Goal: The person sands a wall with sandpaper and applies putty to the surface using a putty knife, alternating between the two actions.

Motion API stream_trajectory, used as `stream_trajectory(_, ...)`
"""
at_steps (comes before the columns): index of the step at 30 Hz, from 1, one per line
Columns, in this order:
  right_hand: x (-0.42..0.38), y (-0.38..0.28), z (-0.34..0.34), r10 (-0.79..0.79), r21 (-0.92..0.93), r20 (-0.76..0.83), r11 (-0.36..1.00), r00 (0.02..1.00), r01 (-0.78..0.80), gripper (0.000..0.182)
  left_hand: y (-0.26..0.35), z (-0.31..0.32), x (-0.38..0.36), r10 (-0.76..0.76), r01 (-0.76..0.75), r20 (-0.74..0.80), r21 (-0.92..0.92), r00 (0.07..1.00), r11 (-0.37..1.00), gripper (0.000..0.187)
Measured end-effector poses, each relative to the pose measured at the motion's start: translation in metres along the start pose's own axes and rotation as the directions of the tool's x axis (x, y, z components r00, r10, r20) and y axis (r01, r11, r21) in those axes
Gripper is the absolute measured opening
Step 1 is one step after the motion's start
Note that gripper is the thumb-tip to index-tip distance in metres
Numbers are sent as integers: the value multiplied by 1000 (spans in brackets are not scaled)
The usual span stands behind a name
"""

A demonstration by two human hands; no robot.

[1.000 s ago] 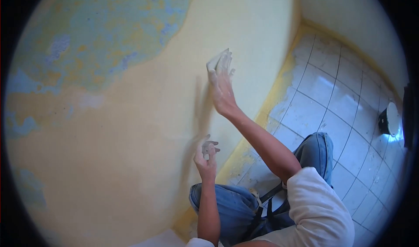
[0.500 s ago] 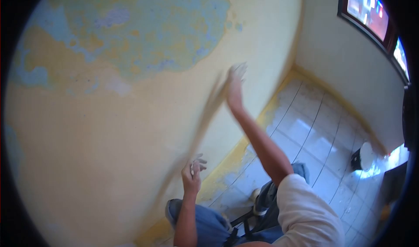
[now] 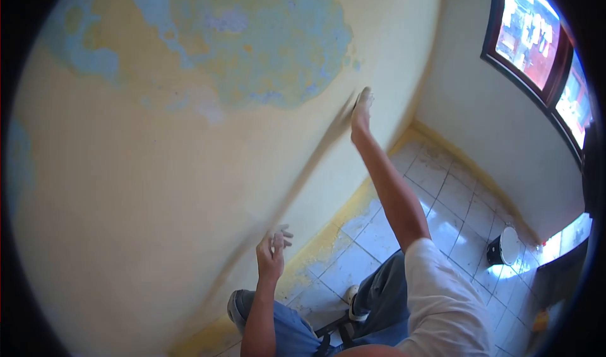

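A cream-yellow wall (image 3: 158, 187) fills the left and middle of the head view, with a patch of bare blue-green paint (image 3: 278, 48) high on it. My right hand (image 3: 362, 112) is against the wall, right of and below that patch, with fingers stretched out and whitish dust on them. Its palm faces the wall, so I cannot see whether anything thin lies under it. Lower down, my left hand (image 3: 273, 253) is raised close to the wall. Its dusty fingers are loosely bent and apart, and I see nothing held in them.
White floor tiles (image 3: 372, 240) run along the wall, bordered by a yellow strip (image 3: 334, 231). A dark bucket with a pale top (image 3: 504, 248) stands on the floor to the right. Beyond the room's corner, a framed window (image 3: 529, 35) is set in a whitish wall (image 3: 464, 86).
The camera view has shifted, so the wall patch appears farther right and the bucket farther left. My right hand has turned more edge-on at the wall. My left hand has barely moved.
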State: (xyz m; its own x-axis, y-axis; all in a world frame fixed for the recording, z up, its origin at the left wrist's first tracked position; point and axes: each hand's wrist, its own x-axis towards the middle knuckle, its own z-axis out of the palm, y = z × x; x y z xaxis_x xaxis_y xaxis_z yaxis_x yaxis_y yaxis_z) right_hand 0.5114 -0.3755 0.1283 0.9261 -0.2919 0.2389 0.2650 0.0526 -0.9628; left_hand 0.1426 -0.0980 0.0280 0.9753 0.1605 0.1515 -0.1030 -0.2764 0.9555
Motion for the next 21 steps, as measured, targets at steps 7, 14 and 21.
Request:
stream_trajectory(7,28,-32,-7,215,204,-59,958,975,-199,110,6,16,11,66,-65,18,-50,998,997,41)
stream_trajectory(14,62,-18,1,-158,-101,-141,984,977,145,102,18,22,17,65,-64,32,-32,997,997,44)
stream_trajectory(21,5,-22,11,-245,-212,-54,950,968,229,99,17,34,24,81,-77,40,-89,996,993,41)
